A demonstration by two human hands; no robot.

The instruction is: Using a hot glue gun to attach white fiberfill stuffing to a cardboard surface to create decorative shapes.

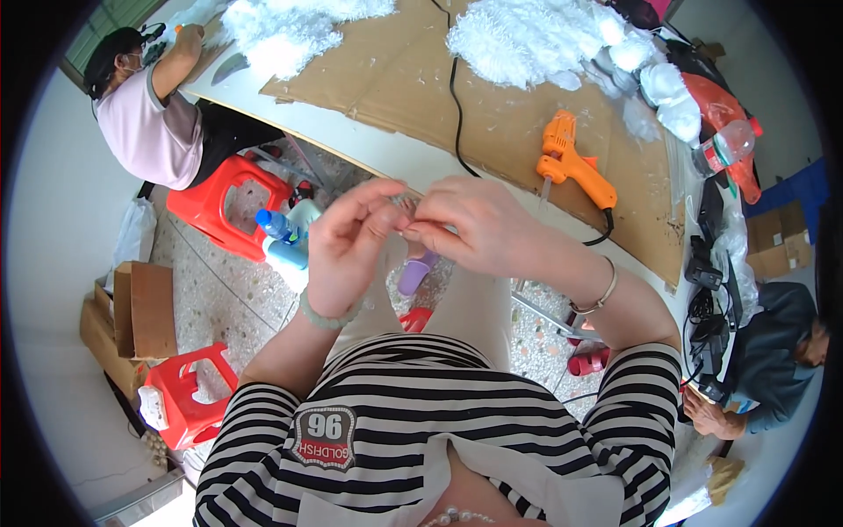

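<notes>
Craft wkshp, glue gun point(572, 162) on cardboard-covered tbl point(395, 88), white fluff point(518, 42), co-workers point(147, 132)

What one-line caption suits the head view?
Left hand and right hand held close together by a cardboard-covered table bearing an orange glue gun and fluffy white material.

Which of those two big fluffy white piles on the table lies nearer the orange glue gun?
The pile on the right, just beyond the orange glue gun; the left pile lies across the black cord, clearly farther from the gun.
</notes>
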